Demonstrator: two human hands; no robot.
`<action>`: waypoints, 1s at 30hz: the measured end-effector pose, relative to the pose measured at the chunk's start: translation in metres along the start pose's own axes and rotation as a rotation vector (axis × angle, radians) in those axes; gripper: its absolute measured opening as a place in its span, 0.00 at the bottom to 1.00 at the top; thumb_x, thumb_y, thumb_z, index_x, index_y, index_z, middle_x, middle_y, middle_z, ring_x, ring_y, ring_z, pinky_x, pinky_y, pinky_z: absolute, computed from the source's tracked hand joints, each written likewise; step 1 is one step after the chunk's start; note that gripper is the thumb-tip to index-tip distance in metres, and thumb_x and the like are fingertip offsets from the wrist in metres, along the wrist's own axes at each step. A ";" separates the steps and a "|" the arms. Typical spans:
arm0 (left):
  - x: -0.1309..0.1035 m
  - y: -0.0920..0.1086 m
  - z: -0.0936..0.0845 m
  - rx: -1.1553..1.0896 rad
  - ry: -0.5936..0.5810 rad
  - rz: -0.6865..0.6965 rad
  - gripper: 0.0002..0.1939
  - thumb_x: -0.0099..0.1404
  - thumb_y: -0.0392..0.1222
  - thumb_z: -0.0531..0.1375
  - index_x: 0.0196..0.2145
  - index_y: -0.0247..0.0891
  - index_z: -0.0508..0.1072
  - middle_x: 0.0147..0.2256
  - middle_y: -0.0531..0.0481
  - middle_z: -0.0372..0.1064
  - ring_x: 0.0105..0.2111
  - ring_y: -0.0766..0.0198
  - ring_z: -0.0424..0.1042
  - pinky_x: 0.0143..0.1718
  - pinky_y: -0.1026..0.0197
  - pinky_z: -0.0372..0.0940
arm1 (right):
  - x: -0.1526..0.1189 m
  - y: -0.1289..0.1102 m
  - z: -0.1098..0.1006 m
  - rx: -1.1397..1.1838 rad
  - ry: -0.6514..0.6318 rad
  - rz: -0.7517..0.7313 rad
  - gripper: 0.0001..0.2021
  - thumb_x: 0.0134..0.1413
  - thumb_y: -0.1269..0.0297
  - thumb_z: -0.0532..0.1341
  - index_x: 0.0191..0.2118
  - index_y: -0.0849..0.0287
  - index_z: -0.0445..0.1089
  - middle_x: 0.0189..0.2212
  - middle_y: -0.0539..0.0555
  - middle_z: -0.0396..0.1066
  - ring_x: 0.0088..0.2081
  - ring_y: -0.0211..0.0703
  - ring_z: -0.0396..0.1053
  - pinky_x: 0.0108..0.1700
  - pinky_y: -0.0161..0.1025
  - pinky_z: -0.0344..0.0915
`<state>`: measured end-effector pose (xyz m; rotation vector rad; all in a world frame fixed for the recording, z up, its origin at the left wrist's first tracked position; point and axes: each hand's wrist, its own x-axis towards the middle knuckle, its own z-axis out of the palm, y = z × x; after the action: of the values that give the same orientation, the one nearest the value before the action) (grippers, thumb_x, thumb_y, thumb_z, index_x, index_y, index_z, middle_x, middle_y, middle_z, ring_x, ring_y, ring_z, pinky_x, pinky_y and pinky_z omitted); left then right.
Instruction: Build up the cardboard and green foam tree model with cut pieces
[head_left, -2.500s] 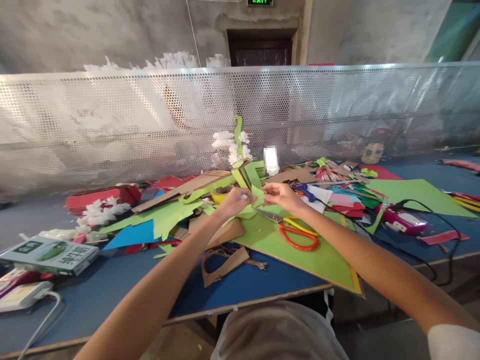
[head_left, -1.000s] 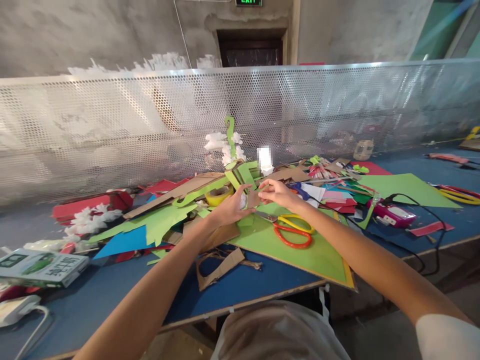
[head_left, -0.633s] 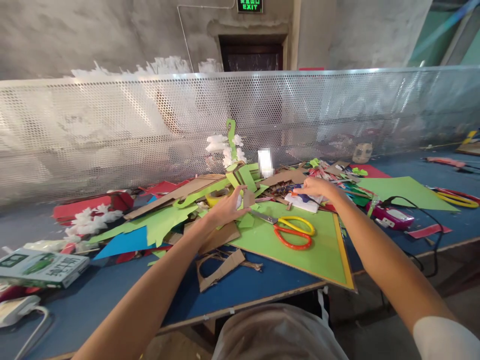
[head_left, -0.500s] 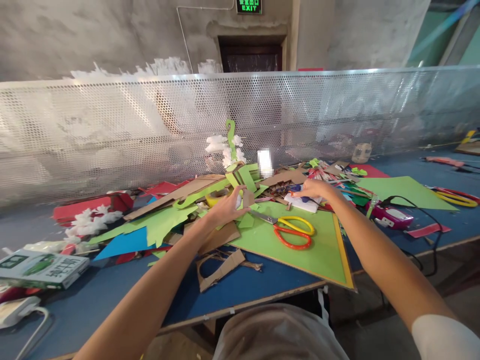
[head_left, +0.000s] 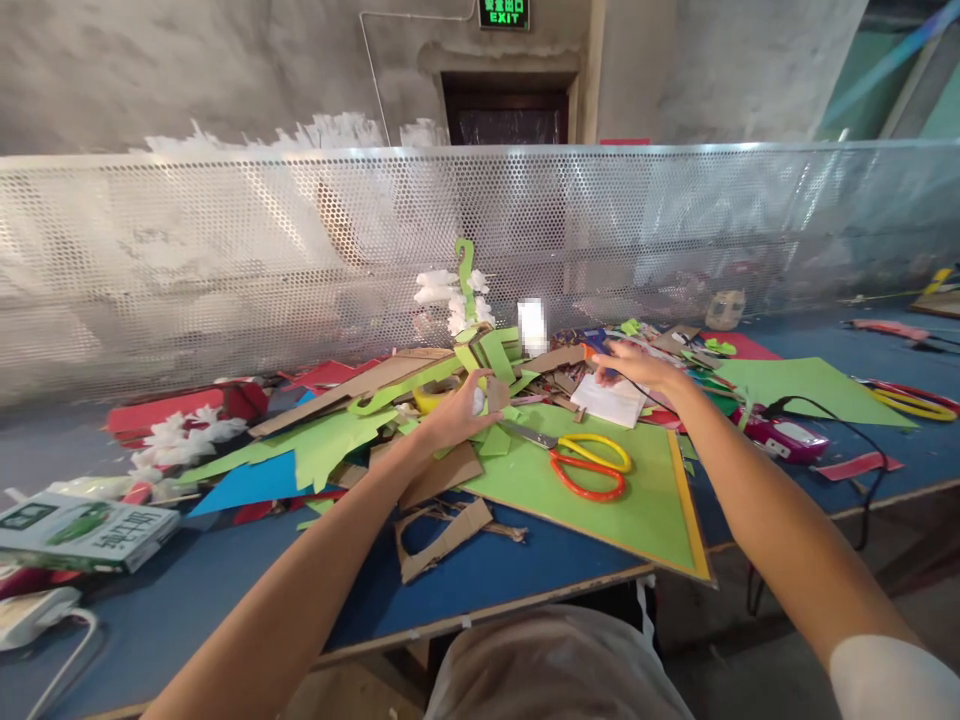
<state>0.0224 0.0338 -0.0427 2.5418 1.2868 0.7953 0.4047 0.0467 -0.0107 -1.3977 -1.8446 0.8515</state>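
My left hand (head_left: 459,408) is closed around a small brown cardboard piece (head_left: 496,396), and something white shows by its fingers. My right hand (head_left: 634,365) grips a blue glue gun (head_left: 594,338) with an orange part and a dark cord; its fingers partly cover it. Below that hand lies a folded white paper (head_left: 609,400). Scissors (head_left: 581,455) with one yellow and one orange handle loop rest on a green board (head_left: 600,510) between my arms. Beyond my left hand stands a green paper construction (head_left: 491,350) with white tufts on an upright stem.
Cardboard and paper scraps (head_left: 442,540) pile across the blue table (head_left: 525,570). A milk carton box (head_left: 90,530) lies at left, a magenta device (head_left: 787,437) with a black cord at right. A perforated metal screen (head_left: 360,240) runs along the back.
My right hand has lifted the glue gun from near the white paper and turned it, uncovering more of the paper. My left hand keeps its hold on the cardboard piece.
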 end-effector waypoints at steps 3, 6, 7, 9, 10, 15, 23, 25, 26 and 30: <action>0.000 0.000 0.001 -0.070 0.048 -0.019 0.43 0.63 0.58 0.66 0.68 0.37 0.58 0.31 0.53 0.67 0.30 0.56 0.69 0.36 0.55 0.64 | -0.008 -0.016 0.018 0.351 -0.067 -0.231 0.15 0.61 0.52 0.67 0.44 0.56 0.66 0.40 0.57 0.78 0.36 0.44 0.77 0.42 0.42 0.73; 0.000 0.000 0.001 -0.112 0.109 -0.020 0.44 0.62 0.57 0.67 0.68 0.36 0.58 0.35 0.50 0.69 0.33 0.56 0.69 0.38 0.54 0.64 | -0.016 -0.037 0.038 0.360 -0.038 -0.397 0.16 0.56 0.53 0.71 0.40 0.55 0.66 0.33 0.51 0.74 0.29 0.39 0.69 0.35 0.40 0.68; 0.000 0.000 0.002 -0.116 0.127 -0.019 0.44 0.62 0.57 0.68 0.68 0.36 0.58 0.35 0.50 0.69 0.34 0.56 0.70 0.39 0.54 0.65 | -0.018 -0.044 0.044 0.321 -0.036 -0.423 0.16 0.57 0.52 0.71 0.39 0.55 0.66 0.29 0.49 0.71 0.27 0.38 0.66 0.33 0.39 0.66; 0.001 0.001 0.002 -0.113 0.150 -0.022 0.44 0.62 0.57 0.68 0.68 0.37 0.58 0.36 0.50 0.69 0.35 0.55 0.70 0.41 0.53 0.65 | -0.021 -0.054 0.055 0.265 -0.041 -0.444 0.16 0.60 0.49 0.69 0.36 0.54 0.66 0.23 0.47 0.66 0.25 0.39 0.63 0.31 0.39 0.61; 0.001 0.002 0.002 -0.105 0.156 -0.025 0.43 0.62 0.57 0.68 0.68 0.37 0.58 0.35 0.50 0.69 0.34 0.56 0.70 0.40 0.53 0.66 | -0.022 -0.057 0.059 0.236 -0.042 -0.450 0.18 0.62 0.46 0.66 0.34 0.54 0.66 0.22 0.47 0.65 0.25 0.39 0.61 0.30 0.39 0.60; 0.001 0.010 0.002 -0.036 0.159 -0.046 0.42 0.64 0.56 0.67 0.67 0.37 0.58 0.31 0.52 0.68 0.32 0.54 0.71 0.40 0.53 0.66 | -0.020 -0.061 0.071 0.045 0.040 -0.466 0.22 0.62 0.41 0.63 0.32 0.56 0.69 0.23 0.49 0.64 0.27 0.41 0.61 0.30 0.38 0.57; 0.000 0.019 0.000 0.113 0.087 -0.040 0.40 0.66 0.57 0.64 0.67 0.35 0.57 0.26 0.55 0.64 0.31 0.49 0.75 0.38 0.52 0.67 | -0.021 -0.056 0.073 -0.112 0.049 -0.432 0.20 0.63 0.44 0.63 0.42 0.57 0.78 0.30 0.53 0.74 0.33 0.46 0.67 0.35 0.39 0.60; 0.000 0.020 0.000 0.161 0.078 -0.044 0.40 0.67 0.57 0.63 0.67 0.36 0.56 0.26 0.54 0.65 0.31 0.47 0.76 0.38 0.52 0.68 | -0.023 -0.057 0.074 -0.161 0.061 -0.452 0.20 0.64 0.43 0.62 0.42 0.57 0.78 0.29 0.53 0.74 0.32 0.46 0.67 0.33 0.40 0.58; 0.000 0.021 0.000 0.177 0.074 -0.045 0.40 0.67 0.57 0.62 0.68 0.36 0.55 0.26 0.54 0.66 0.32 0.46 0.77 0.38 0.52 0.68 | -0.024 -0.058 0.075 -0.190 0.074 -0.467 0.20 0.64 0.43 0.62 0.41 0.57 0.78 0.29 0.53 0.74 0.31 0.46 0.67 0.33 0.40 0.58; 0.000 0.028 -0.001 0.198 0.046 -0.053 0.39 0.68 0.57 0.62 0.68 0.36 0.55 0.27 0.52 0.69 0.34 0.45 0.78 0.38 0.52 0.69 | -0.025 -0.061 0.079 -0.288 0.155 -0.522 0.19 0.66 0.46 0.60 0.38 0.57 0.77 0.28 0.54 0.74 0.30 0.46 0.68 0.33 0.41 0.56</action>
<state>0.0410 0.0164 -0.0311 2.6396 1.5109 0.7537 0.3125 0.0014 -0.0087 -1.0228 -2.1240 0.2159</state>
